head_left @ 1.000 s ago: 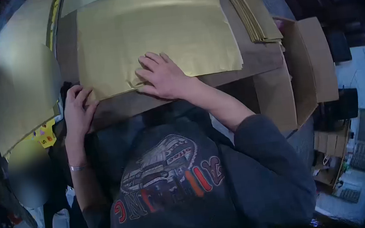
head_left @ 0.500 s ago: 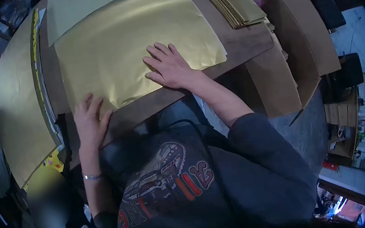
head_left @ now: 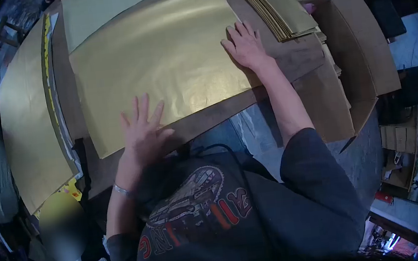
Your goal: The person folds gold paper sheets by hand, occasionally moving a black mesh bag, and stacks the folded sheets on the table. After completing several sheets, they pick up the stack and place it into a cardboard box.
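Observation:
A large gold sheet lies on the brown table, slightly wrinkled along its near edge. My left hand rests with spread fingers on the sheet's near edge, left of its middle. At the sheet's right edge, my right hand lies with its fingers apart, touching the gold surface. Neither hand grips anything. Right of the sheet sits a stack of folded gold pieces. A pale sheet lies at the far side, beyond the gold one.
An open cardboard box holding folded pieces stands at the table's right. At the left is another gold sheet with yellow edging beside it. A person, head blurred, is at the lower left. Shelves stand far right.
My right hand has moved right to the sheet's edge. My left hand has shifted right along the near edge, its fingers now spread. The near left corner of the sheet now shows.

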Demonstrator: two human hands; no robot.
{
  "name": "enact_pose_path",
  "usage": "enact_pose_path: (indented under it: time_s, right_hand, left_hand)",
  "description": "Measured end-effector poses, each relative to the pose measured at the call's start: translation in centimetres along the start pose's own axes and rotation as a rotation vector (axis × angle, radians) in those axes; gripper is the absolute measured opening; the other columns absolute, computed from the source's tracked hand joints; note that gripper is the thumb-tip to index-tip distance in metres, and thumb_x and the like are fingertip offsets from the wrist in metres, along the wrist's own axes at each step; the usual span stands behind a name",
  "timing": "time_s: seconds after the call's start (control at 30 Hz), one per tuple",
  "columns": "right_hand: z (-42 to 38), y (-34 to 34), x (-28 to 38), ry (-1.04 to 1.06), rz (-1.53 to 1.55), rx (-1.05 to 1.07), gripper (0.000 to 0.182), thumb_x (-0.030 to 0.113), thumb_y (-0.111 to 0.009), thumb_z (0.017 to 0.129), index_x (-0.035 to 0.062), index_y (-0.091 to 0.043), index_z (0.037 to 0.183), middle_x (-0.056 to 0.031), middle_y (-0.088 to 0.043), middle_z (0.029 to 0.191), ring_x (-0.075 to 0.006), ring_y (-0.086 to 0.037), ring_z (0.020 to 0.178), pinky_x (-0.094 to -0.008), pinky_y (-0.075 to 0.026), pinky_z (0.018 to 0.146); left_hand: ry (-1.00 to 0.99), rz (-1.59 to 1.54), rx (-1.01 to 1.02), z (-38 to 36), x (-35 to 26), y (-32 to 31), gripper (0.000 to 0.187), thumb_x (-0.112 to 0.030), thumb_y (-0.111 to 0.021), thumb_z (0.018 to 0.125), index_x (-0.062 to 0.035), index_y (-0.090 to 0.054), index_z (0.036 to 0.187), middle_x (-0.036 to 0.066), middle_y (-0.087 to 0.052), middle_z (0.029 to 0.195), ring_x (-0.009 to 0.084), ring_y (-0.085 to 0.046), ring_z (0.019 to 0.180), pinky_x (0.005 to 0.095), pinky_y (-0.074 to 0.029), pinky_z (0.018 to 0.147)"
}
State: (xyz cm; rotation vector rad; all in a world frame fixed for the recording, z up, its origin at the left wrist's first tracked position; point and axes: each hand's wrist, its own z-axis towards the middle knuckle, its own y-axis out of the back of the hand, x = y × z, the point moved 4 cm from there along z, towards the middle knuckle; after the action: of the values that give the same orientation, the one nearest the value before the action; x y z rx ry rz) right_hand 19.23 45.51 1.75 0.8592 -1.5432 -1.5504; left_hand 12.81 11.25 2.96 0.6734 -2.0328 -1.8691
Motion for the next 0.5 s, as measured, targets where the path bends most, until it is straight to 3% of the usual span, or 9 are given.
enact_pose_path:
  time_s: [0.07,0.17,0.23,0.33,0.37,0.43,0.5]
  right_hand:
    - [1.4,0.6,2.7,0.098,-0.005,-0.025,0.061,0.049,-0.044,0.093,0.0103,-0.04,0.14,-0.0164,-0.029,0.15,-0.0352,-0.021,0.141,-0.0539,-0.016,0.115]
    - [3.6,-1.0,8.6,0.402,0.122,0.084,0.061,0.051,-0.043,0.093,0.0137,-0.04,0.141,-0.0142,-0.024,0.153,-0.0333,-0.016,0.144,-0.0517,-0.015,0.116]
    - [6.4,-1.6,9.7,0.459,0.116,0.075,0.059,0.053,-0.042,0.093,0.0158,-0.042,0.14,-0.0128,-0.024,0.154,-0.0329,-0.017,0.143,-0.0514,-0.016,0.115]
    - [13.2,-1.5,6.2,0.272,0.117,-0.009,0.055,0.05,-0.038,0.095,0.0119,-0.049,0.133,-0.0157,-0.028,0.151,-0.0362,-0.016,0.143,-0.055,-0.016,0.114]
    - [14.9,-0.4,4.0,0.175,-0.032,-0.074,0.051,0.046,-0.038,0.095,0.0117,-0.051,0.13,-0.015,-0.03,0.15,-0.0369,-0.02,0.142,-0.0558,-0.02,0.112]
    - [16.9,0.3,-1.1,0.031,-0.002,-0.44,0.043,0.04,-0.047,0.092,0.0101,-0.057,0.122,-0.0163,-0.052,0.132,-0.0369,-0.047,0.122,-0.0492,-0.039,0.099]
    - [19.1,0.8,-5.4,-0.265,0.376,-0.296,0.047,0.041,-0.046,0.092,0.0066,-0.058,0.121,-0.0204,-0.059,0.121,-0.0372,-0.055,0.113,-0.0456,-0.044,0.094]
  left_hand:
    - [-0.063,-0.052,-0.051,0.6,-1.3,1.3,0.067,-0.044,-0.066,0.08,-0.0186,-0.047,0.139,0.019,-0.029,0.15,0.0406,-0.024,0.14,0.0687,-0.023,0.104]
    - [-0.036,-0.087,-0.05,0.9,-1.2,1.5,0.067,-0.045,-0.068,0.079,-0.0182,-0.049,0.137,0.019,-0.033,0.148,0.0406,-0.026,0.139,0.0687,-0.022,0.104]
    - [-0.006,-0.035,0.007,1.3,-1.1,1.4,0.07,-0.048,-0.068,0.077,-0.0187,-0.048,0.137,0.018,-0.031,0.149,0.0409,-0.024,0.139,0.0693,-0.021,0.103]
    - [-0.037,-0.088,0.002,1.1,-0.5,0.2,0.074,-0.054,-0.065,0.077,-0.0207,-0.045,0.139,0.017,-0.024,0.152,0.0403,-0.018,0.142,0.0693,-0.016,0.105]
    - [-0.035,-0.087,-0.001,1.1,-0.4,0.2,0.074,-0.054,-0.065,0.077,-0.0207,-0.045,0.139,0.017,-0.024,0.152,0.0403,-0.018,0.142,0.0693,-0.016,0.105]
    - [-0.005,-0.144,0.048,1.2,-0.3,0.1,0.074,-0.057,-0.063,0.077,-0.0216,-0.045,0.14,0.017,-0.023,0.153,0.0405,-0.017,0.142,0.0686,-0.013,0.107]
    - [-0.012,-0.144,0.027,1.1,-0.2,-0.2,0.075,-0.057,-0.063,0.078,-0.0219,-0.044,0.141,0.017,-0.024,0.153,0.0407,-0.017,0.142,0.0683,-0.011,0.107]
